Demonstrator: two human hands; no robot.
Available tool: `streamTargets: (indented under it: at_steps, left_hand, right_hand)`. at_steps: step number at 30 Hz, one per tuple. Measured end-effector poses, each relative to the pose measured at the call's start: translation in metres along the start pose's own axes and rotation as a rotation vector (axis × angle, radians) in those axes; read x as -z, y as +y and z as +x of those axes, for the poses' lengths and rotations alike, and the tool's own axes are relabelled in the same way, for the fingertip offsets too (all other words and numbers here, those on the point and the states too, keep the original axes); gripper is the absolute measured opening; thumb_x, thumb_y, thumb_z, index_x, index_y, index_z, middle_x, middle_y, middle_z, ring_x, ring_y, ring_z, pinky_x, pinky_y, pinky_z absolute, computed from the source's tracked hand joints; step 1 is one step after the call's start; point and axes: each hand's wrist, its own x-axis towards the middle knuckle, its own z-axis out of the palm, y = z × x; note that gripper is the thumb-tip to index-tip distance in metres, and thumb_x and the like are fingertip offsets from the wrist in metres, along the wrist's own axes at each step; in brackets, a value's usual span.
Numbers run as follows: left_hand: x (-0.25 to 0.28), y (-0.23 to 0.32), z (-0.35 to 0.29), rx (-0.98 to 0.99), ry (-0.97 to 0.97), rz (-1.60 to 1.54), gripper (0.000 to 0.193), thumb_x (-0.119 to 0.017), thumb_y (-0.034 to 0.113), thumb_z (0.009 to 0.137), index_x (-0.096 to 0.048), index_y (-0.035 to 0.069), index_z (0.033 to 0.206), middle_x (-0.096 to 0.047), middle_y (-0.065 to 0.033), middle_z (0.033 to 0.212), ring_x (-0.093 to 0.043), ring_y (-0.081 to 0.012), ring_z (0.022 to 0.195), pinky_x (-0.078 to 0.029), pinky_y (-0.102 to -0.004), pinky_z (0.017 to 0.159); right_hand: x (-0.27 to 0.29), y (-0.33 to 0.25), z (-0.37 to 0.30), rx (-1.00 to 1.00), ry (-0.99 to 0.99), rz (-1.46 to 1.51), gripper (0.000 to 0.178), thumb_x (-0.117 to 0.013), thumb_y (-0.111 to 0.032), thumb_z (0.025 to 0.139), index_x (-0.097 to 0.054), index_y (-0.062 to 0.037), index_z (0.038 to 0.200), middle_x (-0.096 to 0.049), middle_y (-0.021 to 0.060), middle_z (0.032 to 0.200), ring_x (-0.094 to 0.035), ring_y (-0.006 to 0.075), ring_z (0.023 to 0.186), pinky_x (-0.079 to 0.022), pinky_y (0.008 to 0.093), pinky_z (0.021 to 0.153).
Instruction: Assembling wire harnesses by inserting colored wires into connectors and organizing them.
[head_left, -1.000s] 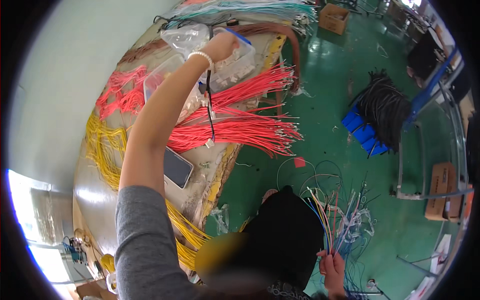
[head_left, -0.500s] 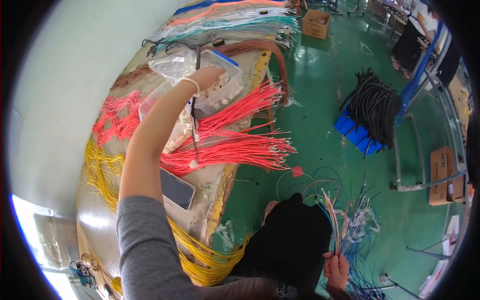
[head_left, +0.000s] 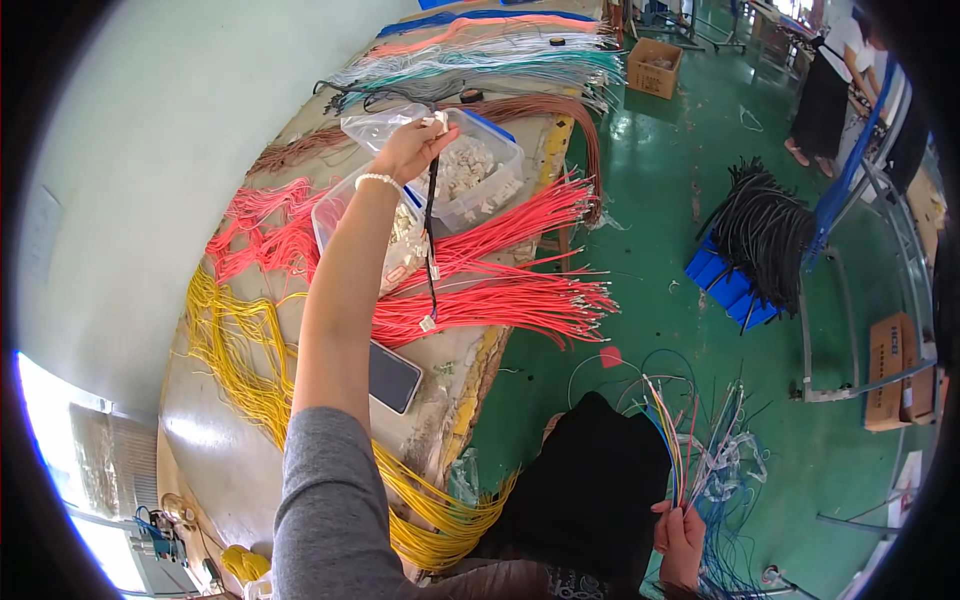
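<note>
My left hand (head_left: 413,148) is raised over a clear plastic bin (head_left: 508,152), its fingers closed on small white connector housings (head_left: 438,122). More white connectors (head_left: 462,168) lie loose in that bin. Nearer me, a second clear bin (head_left: 322,225) holds other pale connectors and is partly hidden by my left forearm. A black cable (head_left: 431,205) with white plugs hangs down across the bins. At the lower right, my right hand (head_left: 680,535) grips a bundle of thin multicoloured wires (head_left: 678,455), whose ends fan out upward beside my black-clad lap.
Red wires (head_left: 520,305), yellow wires (head_left: 235,340) and a phone (head_left: 394,378) lie on the table. Brown, green and white wires (head_left: 500,65) are farther back. On the green floor stand a blue crate (head_left: 735,290) of black tubes and a cardboard box (head_left: 655,68). Another person (head_left: 825,100) stands at far right.
My left hand has lifted out of the connectors and now shows white housings at its fingertips. The whole view has shifted slightly. My right hand still grips the wires.
</note>
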Motion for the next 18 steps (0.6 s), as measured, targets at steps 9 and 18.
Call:
streamTargets:
  at_steps: [9,18]
  left_hand:
    - [-0.010,0.005,-0.019,0.066,0.033,-0.268,0.031,-0.043,-0.012,0.087,-0.040,-0.019,0.117,-0.051,-0.0221,0.109,-0.054,-0.0397,0.111,-0.052,-0.0370,0.098]
    - [0.009,-0.008,-0.012,-0.140,0.145,0.454,0.022,-0.055,-0.006,0.083,-0.059,-0.014,0.103,-0.063,-0.0193,0.100,-0.069,-0.0279,0.080,-0.058,-0.0278,0.073]
  right_hand:
    - [-0.002,0.004,-0.008,0.010,-0.003,0.009,0.026,-0.042,-0.021,0.101,-0.057,0.0002,0.097,-0.036,-0.0040,0.053,-0.027,0.0033,0.042,-0.020,0.0208,0.040]
    - [-0.007,-0.002,-0.006,0.032,-0.033,0.006,0.027,-0.041,-0.020,0.101,-0.057,0.0010,0.097,-0.036,-0.0049,0.054,-0.028,0.0026,0.044,-0.021,0.0204,0.041]
